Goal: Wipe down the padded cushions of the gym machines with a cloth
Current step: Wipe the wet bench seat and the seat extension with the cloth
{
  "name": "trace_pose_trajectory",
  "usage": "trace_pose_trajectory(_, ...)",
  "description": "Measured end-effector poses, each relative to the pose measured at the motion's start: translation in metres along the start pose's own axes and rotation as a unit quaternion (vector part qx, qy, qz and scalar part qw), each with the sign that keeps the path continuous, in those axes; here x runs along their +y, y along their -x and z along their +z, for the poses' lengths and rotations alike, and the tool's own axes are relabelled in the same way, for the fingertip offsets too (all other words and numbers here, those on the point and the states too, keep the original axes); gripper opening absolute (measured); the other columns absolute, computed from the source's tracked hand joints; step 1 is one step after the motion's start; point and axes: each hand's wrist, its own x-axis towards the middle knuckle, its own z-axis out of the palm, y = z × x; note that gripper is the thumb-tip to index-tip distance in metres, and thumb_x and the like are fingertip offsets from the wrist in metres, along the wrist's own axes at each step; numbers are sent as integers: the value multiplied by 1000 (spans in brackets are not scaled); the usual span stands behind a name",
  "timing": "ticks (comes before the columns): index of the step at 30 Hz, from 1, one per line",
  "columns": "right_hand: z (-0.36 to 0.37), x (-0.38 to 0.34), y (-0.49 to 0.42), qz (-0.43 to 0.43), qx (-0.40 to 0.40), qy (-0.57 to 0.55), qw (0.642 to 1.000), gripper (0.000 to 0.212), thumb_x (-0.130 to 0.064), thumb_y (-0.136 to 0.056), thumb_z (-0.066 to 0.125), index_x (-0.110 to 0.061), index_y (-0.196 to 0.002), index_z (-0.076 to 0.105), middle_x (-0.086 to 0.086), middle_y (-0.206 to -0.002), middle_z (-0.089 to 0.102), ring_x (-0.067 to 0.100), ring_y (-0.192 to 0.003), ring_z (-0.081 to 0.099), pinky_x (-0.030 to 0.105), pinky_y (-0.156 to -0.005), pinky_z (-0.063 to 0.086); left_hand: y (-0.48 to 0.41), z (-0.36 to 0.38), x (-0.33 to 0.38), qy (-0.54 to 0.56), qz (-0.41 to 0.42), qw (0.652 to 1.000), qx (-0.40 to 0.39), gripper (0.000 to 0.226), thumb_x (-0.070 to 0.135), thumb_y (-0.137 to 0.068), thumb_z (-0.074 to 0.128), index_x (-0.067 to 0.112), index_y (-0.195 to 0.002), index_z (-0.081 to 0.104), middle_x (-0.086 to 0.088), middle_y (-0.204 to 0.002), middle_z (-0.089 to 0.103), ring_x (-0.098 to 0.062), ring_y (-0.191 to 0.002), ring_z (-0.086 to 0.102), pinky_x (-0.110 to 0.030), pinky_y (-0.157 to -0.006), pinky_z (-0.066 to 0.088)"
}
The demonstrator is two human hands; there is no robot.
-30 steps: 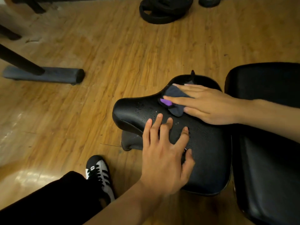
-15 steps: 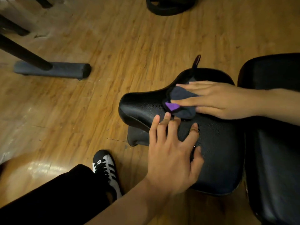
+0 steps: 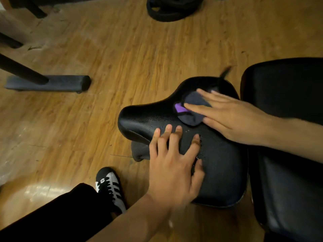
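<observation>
Glossily, droplet-beaded black seat cushion (image 3: 218, 165), crumpled cloth (image 3: 192, 109)

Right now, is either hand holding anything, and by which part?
Nothing is gripped. The right hand presses a dark cloth onto the seat cushion under straight fingers; the left hand rests bare on it.

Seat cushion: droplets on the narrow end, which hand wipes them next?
Right. The right hand presses the cloth flat on the seat cushion, next to the droplets; the left hand is bare and rests on the cushion.
</observation>
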Motion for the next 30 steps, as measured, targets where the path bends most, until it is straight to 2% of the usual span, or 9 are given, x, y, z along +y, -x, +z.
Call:
trace_pose_trajectory(2, -6, -9, 7, 66, -18, -16, 998, 59, -53, -106, 14, -37, -162, 16, -2, -167, 12, -2, -153, -13, 19, -123, -7, 0, 0, 0, 15, -2, 1000, 8, 53, 42, -95, 47, 19, -141, 61, -23, -145, 52, -42, -142, 35, -49, -126, 7)
trace_pose_trajectory(4, -5, -7, -10, 118, -11, -6, 993, 60, -54, -106, 16, -35, -163, 17, 5, -168, 19, 10, -156, -6, 25, -124, -4, 1, 0, 0, 13, 5, 1000, 6, 53, 41, -94, 48, 19, -140, 61, -23, -143, 53, -42, -140, 37, -48, -126, 7)
trace_pose_trajectory(6, -2, 1, -62, 154, -19, 9, 988, 53, -47, -108, 24, -29, -158, 34, 11, -164, 31, 21, -157, 13, 33, -125, 12, 0, 0, 1, 7, 6, 1000, 2, 53, 41, -93, 48, 19, -140, 61, -23, -143, 52, -42, -139, 37, -49, -125, 10)
trace_pose_trajectory(8, -5, 1, -105, 186, -31, 5, 982, 45, -40, -110, 29, -20, -137, 59, 16, -146, 54, 31, -141, 43, 39, -103, 39, 0, 0, 1, 1, 0, 1000, -3, 53, 40, -94, 47, 18, -141, 61, -23, -143, 52, -42, -139, 36, -51, -124, 13)
trace_pose_trajectory(10, -4, -1, -113, 209, -17, 34, 977, 42, -36, -109, 31, -16, -129, 63, 16, -136, 60, 32, -129, 51, 38, -91, 40, 0, 0, 1, -8, 2, 1000, -7, 54, 40, -96, 45, 18, -142, 61, -23, -143, 52, -42, -140, 36, -52, -122, 17)
trace_pose_trajectory(14, 7, -38, -29, 177, 46, 0, 983, 50, -33, -110, 32, -25, -158, 34, 15, -163, 33, 22, -156, 18, 32, -124, 12, 0, 1, 1, -4, 1, 1000, -6, 52, 40, -96, 45, 17, -140, 62, -24, -142, 52, -43, -141, 36, -54, -121, 18)
trace_pose_trajectory(19, 21, -66, 33, 220, 56, 6, 974, 61, -43, -104, 13, -23, -161, 23, 14, -164, 31, 21, -157, 12, 34, -126, 6, 0, 3, 0, 8, 1, 1000, 4, 48, 40, -96, 45, 19, -135, 61, -22, -141, 52, -44, -140, 37, -53, -122, 17)
trace_pose_trajectory(25, 6, 4, -76, 326, 75, -20, 942, 51, -35, -111, 26, -16, -158, 32, 19, -162, 34, 28, -156, 15, 42, -124, 14, 0, 1, 3, -5, 1, 1000, 2, 52, 38, -96, 45, 15, -139, 63, -24, -140, 53, -43, -139, 38, -55, -120, 21)
trace_pose_trajectory(30, 16, -68, 12, 358, 125, -18, 925, 57, -36, -111, 27, -19, -163, 15, 20, -168, 13, 26, -158, 0, 33, -124, 0, 0, 1, 4, -4, -8, 1000, -4, 51, 38, -97, 44, 15, -139, 63, -22, -142, 53, -43, -141, 38, -55, -121, 21)
